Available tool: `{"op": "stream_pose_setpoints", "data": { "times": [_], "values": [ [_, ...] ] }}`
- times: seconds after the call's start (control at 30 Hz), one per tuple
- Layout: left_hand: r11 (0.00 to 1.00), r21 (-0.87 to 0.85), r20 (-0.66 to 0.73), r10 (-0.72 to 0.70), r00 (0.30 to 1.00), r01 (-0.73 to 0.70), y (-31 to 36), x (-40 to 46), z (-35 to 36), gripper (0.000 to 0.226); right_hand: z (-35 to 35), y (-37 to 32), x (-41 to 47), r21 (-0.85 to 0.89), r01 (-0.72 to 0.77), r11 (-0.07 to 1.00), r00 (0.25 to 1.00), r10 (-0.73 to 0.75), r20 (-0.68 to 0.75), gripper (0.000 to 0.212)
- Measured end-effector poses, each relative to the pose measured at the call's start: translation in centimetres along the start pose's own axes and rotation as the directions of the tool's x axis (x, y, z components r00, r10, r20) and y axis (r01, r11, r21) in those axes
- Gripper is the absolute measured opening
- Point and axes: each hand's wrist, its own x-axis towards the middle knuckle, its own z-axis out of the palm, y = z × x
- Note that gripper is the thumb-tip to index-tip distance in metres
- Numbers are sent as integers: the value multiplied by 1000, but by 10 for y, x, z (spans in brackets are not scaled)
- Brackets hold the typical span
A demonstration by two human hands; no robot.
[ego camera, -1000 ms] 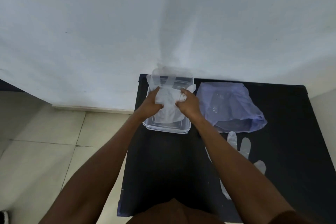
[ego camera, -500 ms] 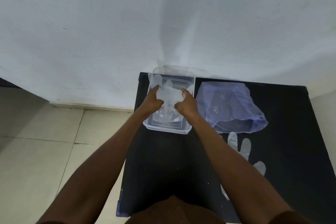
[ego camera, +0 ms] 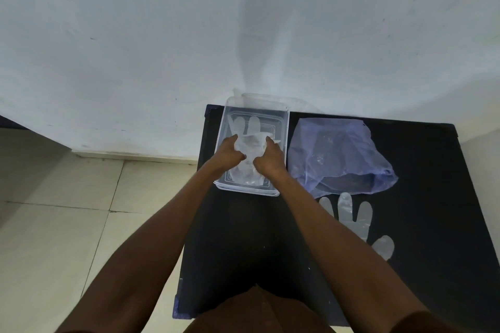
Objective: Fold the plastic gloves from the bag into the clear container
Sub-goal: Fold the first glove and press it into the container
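Both hands are down inside the box (ego camera: 253, 189): the left hand (ego camera: 228, 153) and right hand (ego camera: 267, 159) each have fingers curled shut on the sides of a glove (ego camera: 250, 147), pressing it toward the floor of the box. A second ago the glove was bunched higher, its fingers sticking up over the box's far rim; now those fingers lie flat against the far end inside the box, and the hands have sunk lower. I judge this glove is nearly stowed, though it looks more crumpled than neatly folded.

The box is clear, rigid plastic, rectangular with rounded corners. The glove is thin, cloudy film that wrinkles readily. Just right of the box lies the bag (ego camera: 341, 157), limp bluish film, slumped with its mouth toward the person. Nearer the person than the bag, a second glove (ego camera: 349, 213) lies flat on the black table (ego camera: 243, 251), partly under the right forearm, not yet dealt with.
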Motion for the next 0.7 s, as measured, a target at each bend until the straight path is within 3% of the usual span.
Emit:
{"op": "stream_pose_setpoints", "data": {
  "times": [0.13, 0.27, 0.4, 0.53, 0.7],
  "values": [
    [1000, -22, -30, 8, 1000, -9, -4, -1, 0, 42, 6, 0, 4, 29, 69, 997, 990, -65, -125, 65],
    [997, 69, 9, 26, 1000, -26, -14, 4, 4, 33, 6, 2, -5, -88, -14, 996, 999, 11, -37, 49],
    [974, 225, 7, 17, 1000, -18, -21, 8, 8, 43, 6, 6, -9, -144, -47, 989, 999, 48, 3, 59],
    [937, 347, -8, 27, 1000, -22, -20, 2, 11, 63, 3, 4, -20, -237, 47, 970, 995, -67, -76, 70],
    [899, 429, -170, 178, 969, -90, -22, -4, 20, 53, -8, -7, -33, -412, 183, 892, 905, -317, -283, 56]
  ]
}}
